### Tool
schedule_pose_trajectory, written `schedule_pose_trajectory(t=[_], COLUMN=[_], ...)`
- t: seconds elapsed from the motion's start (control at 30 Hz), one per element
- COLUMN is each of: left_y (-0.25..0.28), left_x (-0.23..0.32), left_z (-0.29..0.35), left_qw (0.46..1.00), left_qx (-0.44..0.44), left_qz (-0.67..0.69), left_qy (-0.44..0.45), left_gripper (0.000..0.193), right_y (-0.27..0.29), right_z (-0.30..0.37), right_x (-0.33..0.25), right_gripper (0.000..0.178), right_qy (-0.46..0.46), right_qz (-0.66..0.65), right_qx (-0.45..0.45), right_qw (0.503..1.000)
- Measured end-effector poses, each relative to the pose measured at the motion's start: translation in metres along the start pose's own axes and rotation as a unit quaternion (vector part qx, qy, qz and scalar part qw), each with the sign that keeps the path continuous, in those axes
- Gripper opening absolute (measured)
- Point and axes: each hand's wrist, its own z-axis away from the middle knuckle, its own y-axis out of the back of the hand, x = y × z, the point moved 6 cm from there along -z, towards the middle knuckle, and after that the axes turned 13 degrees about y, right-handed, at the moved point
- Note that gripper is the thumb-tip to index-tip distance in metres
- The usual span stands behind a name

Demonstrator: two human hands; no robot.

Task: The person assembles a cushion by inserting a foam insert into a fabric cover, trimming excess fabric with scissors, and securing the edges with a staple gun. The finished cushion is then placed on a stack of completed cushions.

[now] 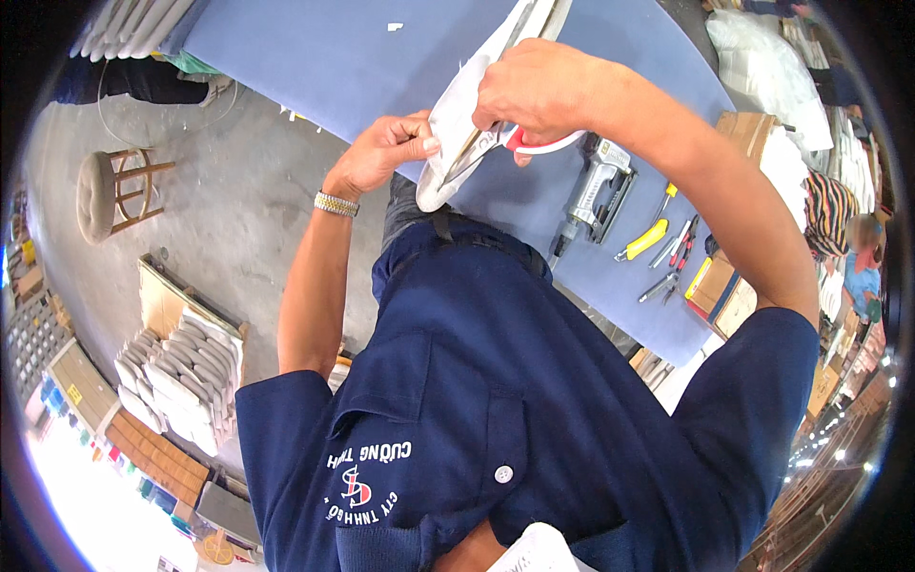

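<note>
A long, narrow padded piece covered in white fabric (pixel 452 116) is held tilted at the table's edge, its rounded end toward my body. My left hand (pixel 389 151) pinches the fabric along its left side between thumb and fingers. My right hand (pixel 538 91) is closed around scissors with red and white handles (pixel 516 140). The scissors lie along the open underside, near the fabric's edge; their blades are only partly visible. To the right of my right hand, a silver staple gun (pixel 600 181) rests on the blue table (pixel 334 57).
On the table's right lie a yellow utility knife (pixel 644 240), pliers with red handles (pixel 682 250) and other small tools. A cardboard box (pixel 721 291) sits at its edge. Stacked white cushions (pixel 186 372) and a round stool (pixel 98 195) stand on the floor at left. Other people are at far right.
</note>
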Motion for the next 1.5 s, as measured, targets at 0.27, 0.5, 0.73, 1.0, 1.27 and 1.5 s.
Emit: schedule_pose_trajectory(t=[0.27, 0.5, 0.73, 1.0, 1.27, 1.5], left_y=[-0.002, -0.001, -0.008, -0.052, -0.006, -0.013], left_x=[-0.006, -0.013, -0.020, -0.035, 0.060, 0.254], left_z=[-0.001, 0.002, 0.024, 0.043, 0.083, 0.103], left_qw=[1.000, 0.999, 0.987, 0.912, 0.878, 0.805], left_qx=[-0.001, 0.037, 0.126, 0.353, 0.333, 0.173], left_qz=[0.015, 0.006, 0.085, -0.207, -0.344, -0.551], left_qy=[0.024, 0.022, -0.053, -0.001, -0.021, -0.133], left_gripper=[0.024, 0.026, 0.044, 0.070, 0.056, 0.050], right_y=[-0.016, -0.009, -0.005, -0.011, -0.038, -0.295], right_z=[-0.003, -0.006, -0.004, 0.008, 0.169, 0.294], right_x=[0.002, -0.007, -0.010, -0.003, 0.047, 0.024], right_gripper=[0.034, 0.025, 0.016, 0.011, 0.042, 0.054], right_qy=[0.008, 0.026, 0.024, -0.032, -0.322, -0.657], right_qz=[-0.050, -0.008, 0.022, 0.028, -0.020, -0.109], right_qx=[0.008, -0.020, 0.009, 0.053, 0.309, 0.240], right_qw=[0.999, 0.999, 0.999, 0.998, 0.895, 0.707])
